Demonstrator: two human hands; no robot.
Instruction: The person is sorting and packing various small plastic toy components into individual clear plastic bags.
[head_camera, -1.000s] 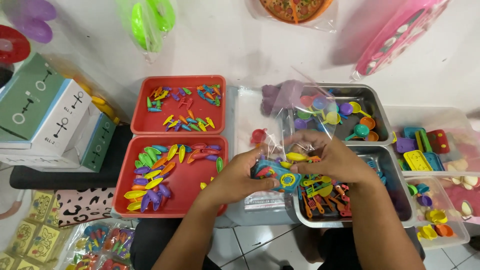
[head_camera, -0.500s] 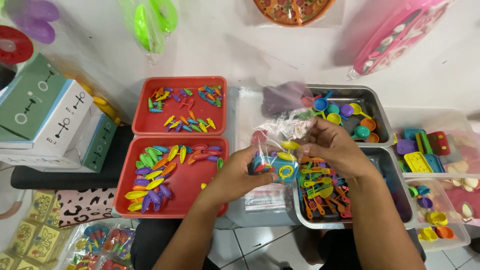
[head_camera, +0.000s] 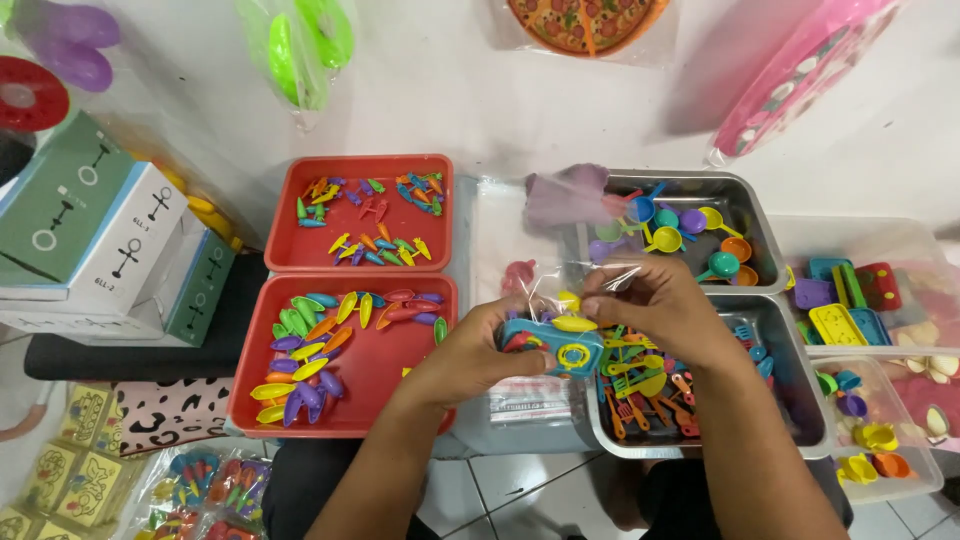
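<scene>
My left hand (head_camera: 470, 352) and my right hand (head_camera: 655, 305) together hold a small clear plastic bag (head_camera: 556, 325) stuffed with bright toy pieces, blue, yellow and red. The left hand grips the bag's lower left side. The right hand pinches its crinkled open top. The bag hovers between the lower red tray (head_camera: 375, 390) of coloured leaf-shaped pieces and a metal tray (head_camera: 790, 400) of small toy utensils.
An upper red tray (head_camera: 300, 245) holds small coloured bits. A second metal tray (head_camera: 745, 205) holds toy spoons. Clear tubs (head_camera: 905, 245) of toy dishes stand at right. Stacked boxes (head_camera: 110, 240) sit at left. Packaged toys hang on the wall behind.
Both hands have lowered the bag a little and drawn it toward me. The right hand's fingers now pinch the bag's top.
</scene>
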